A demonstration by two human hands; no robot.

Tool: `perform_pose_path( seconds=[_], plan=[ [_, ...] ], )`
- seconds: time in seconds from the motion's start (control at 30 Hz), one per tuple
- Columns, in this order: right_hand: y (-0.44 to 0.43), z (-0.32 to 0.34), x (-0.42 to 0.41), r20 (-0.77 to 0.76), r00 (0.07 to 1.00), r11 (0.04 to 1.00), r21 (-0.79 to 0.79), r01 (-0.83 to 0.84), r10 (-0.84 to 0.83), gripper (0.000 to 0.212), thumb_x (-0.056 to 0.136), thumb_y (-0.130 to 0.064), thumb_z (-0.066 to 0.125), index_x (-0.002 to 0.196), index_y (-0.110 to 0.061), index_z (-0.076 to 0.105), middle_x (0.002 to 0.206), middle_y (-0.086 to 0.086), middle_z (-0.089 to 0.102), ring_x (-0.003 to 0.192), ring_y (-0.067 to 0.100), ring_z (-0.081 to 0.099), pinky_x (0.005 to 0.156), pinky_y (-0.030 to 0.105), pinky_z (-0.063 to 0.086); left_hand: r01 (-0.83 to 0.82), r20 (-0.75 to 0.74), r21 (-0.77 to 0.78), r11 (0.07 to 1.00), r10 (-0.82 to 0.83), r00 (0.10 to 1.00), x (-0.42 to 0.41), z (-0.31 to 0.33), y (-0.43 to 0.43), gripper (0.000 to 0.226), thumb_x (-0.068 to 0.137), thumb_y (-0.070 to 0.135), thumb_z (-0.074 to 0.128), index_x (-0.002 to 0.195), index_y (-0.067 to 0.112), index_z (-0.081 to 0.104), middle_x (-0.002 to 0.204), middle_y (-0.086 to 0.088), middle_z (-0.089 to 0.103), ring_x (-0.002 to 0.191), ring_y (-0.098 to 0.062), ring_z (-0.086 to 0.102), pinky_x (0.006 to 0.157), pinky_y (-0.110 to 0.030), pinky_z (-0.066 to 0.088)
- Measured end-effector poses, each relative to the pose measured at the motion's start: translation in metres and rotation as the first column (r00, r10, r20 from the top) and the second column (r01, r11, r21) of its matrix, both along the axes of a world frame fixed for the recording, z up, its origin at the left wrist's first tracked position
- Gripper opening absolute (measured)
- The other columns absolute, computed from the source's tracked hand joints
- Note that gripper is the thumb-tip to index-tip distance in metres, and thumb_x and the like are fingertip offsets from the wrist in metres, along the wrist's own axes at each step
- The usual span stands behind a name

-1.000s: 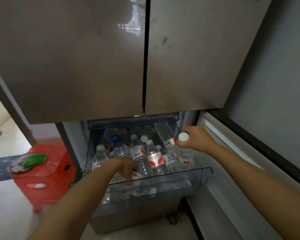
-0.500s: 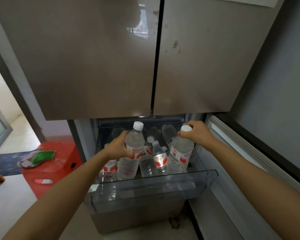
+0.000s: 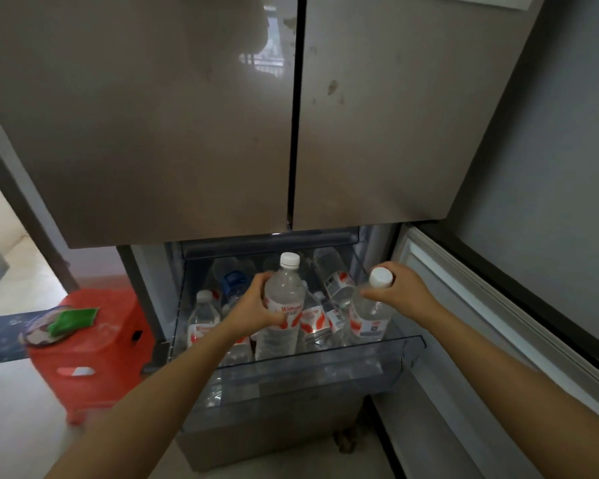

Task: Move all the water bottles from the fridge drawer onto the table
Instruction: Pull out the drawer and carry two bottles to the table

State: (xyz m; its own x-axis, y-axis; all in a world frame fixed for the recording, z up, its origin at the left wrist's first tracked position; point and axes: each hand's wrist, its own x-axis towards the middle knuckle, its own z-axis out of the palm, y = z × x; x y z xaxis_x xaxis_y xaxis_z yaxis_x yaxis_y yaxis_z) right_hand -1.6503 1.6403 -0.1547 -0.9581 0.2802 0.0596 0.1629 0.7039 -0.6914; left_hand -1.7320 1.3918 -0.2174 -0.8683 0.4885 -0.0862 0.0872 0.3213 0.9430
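Both hands, left point(image 3: 256, 307) and right point(image 3: 403, 291), each wrapped round a bottle.

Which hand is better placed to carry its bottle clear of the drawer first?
Left hand: probably, since its bottle stands higher above the drawer than the right hand's bottle.

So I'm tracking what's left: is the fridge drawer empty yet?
Not empty. The drawer is pulled open and several bottles remain inside, besides one in each hand.
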Motion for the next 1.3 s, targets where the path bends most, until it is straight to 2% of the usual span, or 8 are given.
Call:
perform_pose_path(
  seconds=[0.2, 0.3, 0.43, 0.5, 0.63, 0.8, 0.97, 1.3],
  plan=[
    [-0.015, -0.007, 0.005, 0.042, 0.985, 0.984, -0.072, -0.162, 0.166, 0.047, 0.071, -0.016, 0.078, 0.113, -0.008, 0.059, 0.106, 0.0, 0.052, 0.105, 0.02, 0.055, 0.096, 0.034, 0.045, 0.141, 0.011, -0.087, 0.986, -0.14, 0.99, 0.006, -0.011, 0.006, 0.091, 0.068, 0.0, 0.073, 0.133, 0.033, 0.019, 0.124, 0.001, 0.04, 0.11, -0.015, 0.05, 0.094, -0.034, 0.05],
    [-0.027, -0.009, 0.006, 0.039, 0.976, 0.976, -0.041, -0.212, 0.214, 0.044, 0.075, -0.016, 0.074, 0.115, -0.01, 0.056, 0.111, 0.0, 0.05, 0.101, 0.013, 0.05, 0.089, 0.025, 0.042, 0.2, 0.014, -0.125, 0.972, -0.2, 0.98, 0.011, -0.008, 0.008, 0.096, 0.069, 0.0, 0.072, 0.137, 0.035, 0.015, 0.118, 0.011, 0.039, 0.11, -0.01, 0.046, 0.095, -0.03, 0.046],
    [-0.04, -0.016, 0.008, -0.033, 0.985, 0.983, -0.065, -0.169, 0.167, 0.032, 0.078, -0.012, 0.068, 0.099, -0.019, 0.046, 0.102, -0.001, 0.051, 0.096, 0.014, 0.049, 0.074, 0.02, 0.036, 0.185, 0.048, -0.139, 0.973, -0.18, 0.982, 0.008, -0.008, 0.003, 0.085, 0.07, -0.001, 0.07, 0.131, 0.033, 0.021, 0.123, 0.0, 0.041, 0.116, -0.021, 0.048, 0.088, -0.031, 0.051],
    [-0.042, -0.02, 0.009, -0.039, 0.986, 0.982, -0.085, -0.167, 0.164, 0.035, 0.078, -0.011, 0.068, 0.102, -0.02, 0.044, 0.104, -0.002, 0.051, 0.098, 0.014, 0.05, 0.079, 0.024, 0.037, 0.122, 0.119, -0.13, 0.984, -0.106, 0.987, 0.005, -0.009, -0.005, 0.082, 0.071, -0.003, 0.068, 0.131, 0.03, 0.021, 0.12, -0.002, 0.042, 0.108, -0.022, 0.051, 0.078, -0.029, 0.053],
    [-0.044, -0.02, 0.008, -0.047, 0.986, 0.983, -0.087, -0.162, 0.159, 0.045, 0.079, -0.011, 0.067, 0.12, -0.012, 0.048, 0.109, -0.001, 0.049, 0.101, 0.014, 0.047, 0.083, 0.026, 0.038, -0.206, 0.197, -0.038, 0.978, 0.209, 0.958, 0.007, -0.013, -0.014, 0.07, 0.07, -0.012, 0.06, 0.124, 0.022, 0.031, 0.12, -0.007, 0.047, 0.1, -0.025, 0.054, 0.069, -0.031, 0.051],
    [-0.048, -0.022, 0.005, -0.061, 0.984, 0.985, -0.031, -0.17, 0.168, 0.045, 0.078, -0.012, 0.067, 0.12, -0.005, 0.051, 0.119, 0.01, 0.05, 0.1, 0.014, 0.045, 0.086, 0.026, 0.036, -0.166, 0.146, -0.13, 0.977, 0.184, 0.972, 0.015, -0.01, 0.003, 0.071, 0.071, -0.003, 0.067, 0.128, 0.016, 0.029, 0.123, -0.007, 0.043, 0.106, -0.022, 0.048, 0.072, -0.025, 0.046],
    [-0.041, -0.02, 0.012, -0.065, 0.988, 0.983, -0.106, -0.149, 0.142, 0.045, 0.08, -0.009, 0.066, 0.122, -0.006, 0.05, 0.123, 0.011, 0.052, 0.1, 0.013, 0.045, 0.085, 0.026, 0.037, -0.228, 0.082, -0.163, 0.96, 0.243, 0.966, 0.019, -0.012, 0.014, 0.07, 0.07, 0.014, 0.075, 0.126, 0.016, 0.032, 0.123, -0.008, 0.048, 0.114, -0.027, 0.051, 0.092, -0.038, 0.046],
    [-0.021, -0.015, 0.02, -0.071, 0.994, 0.961, -0.258, -0.099, 0.083, 0.045, 0.084, -0.008, 0.063, 0.126, -0.007, 0.047, 0.127, 0.012, 0.054, 0.105, 0.013, 0.047, 0.091, 0.027, 0.039, -0.365, -0.059, -0.067, 0.929, 0.361, 0.931, 0.041, -0.013, 0.019, 0.063, 0.072, 0.009, 0.074, 0.126, 0.013, 0.041, 0.123, -0.009, 0.053, 0.115, -0.026, 0.052, 0.093, -0.037, 0.044]
  ],
)
